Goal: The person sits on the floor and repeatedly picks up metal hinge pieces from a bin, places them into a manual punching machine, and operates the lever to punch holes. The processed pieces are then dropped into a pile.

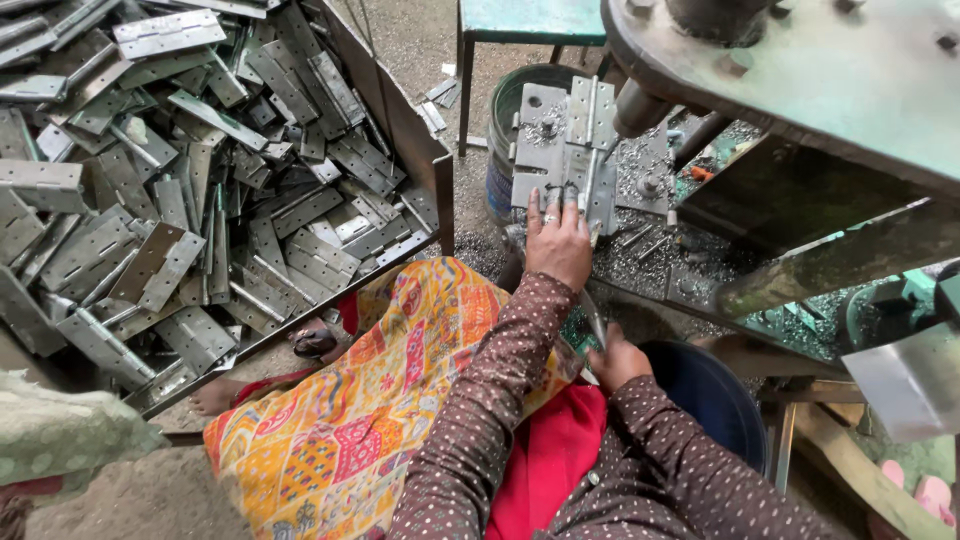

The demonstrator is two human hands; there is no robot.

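My left hand (557, 243) presses on the near edge of an open steel hinge (567, 150) that lies flat on the bed of a drill press, under the spindle (637, 108). A ring shows on one finger. My right hand (617, 359) is lower, closed around a thin metal lever beside my knee. Both sleeves are brown with white dots. An orange patterned cloth (370, 400) covers my lap.
A big heap of grey hinges (180, 170) fills a metal bin at the left. Metal shavings (640, 255) litter the machine table. A dark blue bucket (710, 395) stands by my right arm, a green stool (530, 20) beyond the press.
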